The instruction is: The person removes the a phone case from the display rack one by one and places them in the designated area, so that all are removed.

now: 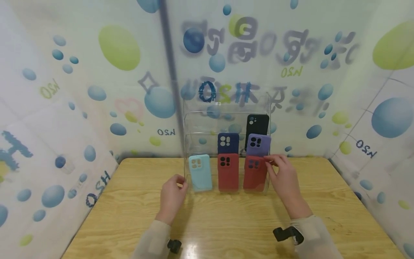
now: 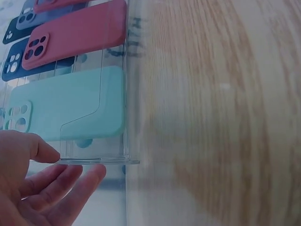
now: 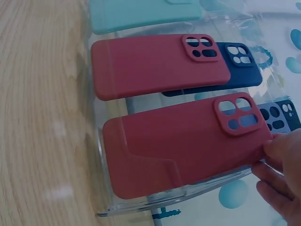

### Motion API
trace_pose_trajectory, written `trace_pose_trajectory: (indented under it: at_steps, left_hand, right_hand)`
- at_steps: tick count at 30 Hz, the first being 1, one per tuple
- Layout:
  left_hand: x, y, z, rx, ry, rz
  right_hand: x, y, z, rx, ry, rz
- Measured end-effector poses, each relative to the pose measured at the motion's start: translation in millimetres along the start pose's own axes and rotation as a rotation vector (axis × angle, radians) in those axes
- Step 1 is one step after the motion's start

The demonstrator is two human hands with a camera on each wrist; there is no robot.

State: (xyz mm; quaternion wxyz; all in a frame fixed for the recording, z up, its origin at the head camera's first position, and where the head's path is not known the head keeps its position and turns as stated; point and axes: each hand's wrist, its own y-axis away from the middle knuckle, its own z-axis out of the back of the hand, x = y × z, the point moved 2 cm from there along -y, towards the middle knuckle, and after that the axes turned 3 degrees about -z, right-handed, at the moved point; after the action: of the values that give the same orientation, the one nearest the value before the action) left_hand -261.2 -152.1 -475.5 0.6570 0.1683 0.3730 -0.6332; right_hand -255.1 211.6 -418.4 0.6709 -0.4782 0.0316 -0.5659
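Observation:
A clear acrylic tiered rack stands on the wooden table and holds several phone cases. In its front row are a teal case, a red case and a second red case. My left hand holds the rack's left side wall, with the thumb on one side and the fingers on the other, beside the teal case. My right hand pinches the top end of the right red case, its fingertips at the case's corner.
Behind the front row sit a navy case, a purple case and a black case. Printed bubble-pattern sheets wall in the table on three sides. Bare wood lies between the rack and me.

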Motion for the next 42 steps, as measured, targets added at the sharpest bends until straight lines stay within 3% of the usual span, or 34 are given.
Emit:
trace_pose_trajectory:
  at_steps: [10, 16, 20, 23, 26, 33, 38, 42]
  left_hand:
    - [1.5, -0.3, -1.3, 0.017, 0.042, -0.013]
    - [4.3, -2.6, -2.7, 0.049, 0.105, -0.018]
    - [6.5, -4.8, -3.2, 0.07, 0.141, -0.02]
    - [9.2, -5.8, -0.8, 0.09, 0.165, -0.013]
    - [14.2, -4.4, 5.5, 0.103, 0.178, 0.0]
    - [16.7, -4.8, 10.6, 0.112, 0.181, -0.012]
    - [13.1, -6.8, 7.7, 0.122, 0.199, -0.011]
    - [12.2, -7.1, 7.6, 0.113, 0.19, -0.011]
  right_hand:
    - [23, -3, 19, 0.034, -0.02, 0.04]
    - [49, -4, 32, -0.007, -0.119, 0.093]
    - [66, -3, 33, 0.025, -0.218, 0.095]
    - [76, 2, 24, 0.099, -0.297, 0.054]
    - [86, 12, 6, 0.223, -0.391, -0.042]
    - [97, 40, -40, 0.591, -0.551, -0.266]
    - [96, 57, -67, 0.79, -0.659, -0.312]
    - [95, 68, -88, 0.862, -0.766, -0.344]
